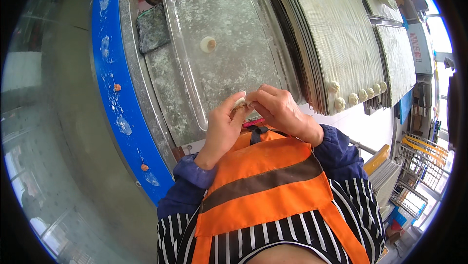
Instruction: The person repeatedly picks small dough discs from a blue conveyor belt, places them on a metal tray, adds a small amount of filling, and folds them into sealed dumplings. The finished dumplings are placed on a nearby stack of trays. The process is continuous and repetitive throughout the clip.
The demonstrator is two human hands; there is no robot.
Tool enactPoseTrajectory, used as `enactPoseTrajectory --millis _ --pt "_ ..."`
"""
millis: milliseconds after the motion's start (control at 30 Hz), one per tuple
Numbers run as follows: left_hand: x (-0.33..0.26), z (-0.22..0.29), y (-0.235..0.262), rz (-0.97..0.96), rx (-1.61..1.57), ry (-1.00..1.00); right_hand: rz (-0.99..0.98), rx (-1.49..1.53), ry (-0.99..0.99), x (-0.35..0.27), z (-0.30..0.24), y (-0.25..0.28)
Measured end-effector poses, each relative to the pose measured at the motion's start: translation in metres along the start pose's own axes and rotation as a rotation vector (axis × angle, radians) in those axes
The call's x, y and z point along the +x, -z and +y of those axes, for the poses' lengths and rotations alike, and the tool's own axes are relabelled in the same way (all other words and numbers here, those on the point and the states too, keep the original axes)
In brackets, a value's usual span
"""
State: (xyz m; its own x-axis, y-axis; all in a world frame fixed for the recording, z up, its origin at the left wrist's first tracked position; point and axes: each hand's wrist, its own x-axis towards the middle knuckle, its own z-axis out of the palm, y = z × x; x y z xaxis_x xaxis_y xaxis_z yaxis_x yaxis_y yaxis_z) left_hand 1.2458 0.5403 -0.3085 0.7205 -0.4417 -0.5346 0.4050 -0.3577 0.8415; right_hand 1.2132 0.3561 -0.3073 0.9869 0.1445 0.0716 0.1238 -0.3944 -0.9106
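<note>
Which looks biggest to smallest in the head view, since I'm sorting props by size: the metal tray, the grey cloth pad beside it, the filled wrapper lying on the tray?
1. metal tray
2. grey cloth pad
3. filled wrapper
The fisheye bends edges, but the gaps are plain.

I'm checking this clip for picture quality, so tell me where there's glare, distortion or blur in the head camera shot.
Head view: strong fisheye bending, so the blue edge curves and the corners go black. The windows at the right rim are blown out. The metal tray shows only a dull, floury sheen. Left hand, right hand and the dumpling between them look fairly sharp; the left margin is smeared.
</note>
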Motion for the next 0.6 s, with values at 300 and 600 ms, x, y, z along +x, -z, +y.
enactPoseTrajectory --millis 300,600 --pt "0.006 -0.009 0.000 0.064 -0.111 -0.172 0.003 -0.047 0.052 0.004 0.010 -0.002" --pt "0.011 0.004 0.006 0.085 0.341 -0.273 -0.017 -0.088 0.073 0.011 0.009 -0.002"
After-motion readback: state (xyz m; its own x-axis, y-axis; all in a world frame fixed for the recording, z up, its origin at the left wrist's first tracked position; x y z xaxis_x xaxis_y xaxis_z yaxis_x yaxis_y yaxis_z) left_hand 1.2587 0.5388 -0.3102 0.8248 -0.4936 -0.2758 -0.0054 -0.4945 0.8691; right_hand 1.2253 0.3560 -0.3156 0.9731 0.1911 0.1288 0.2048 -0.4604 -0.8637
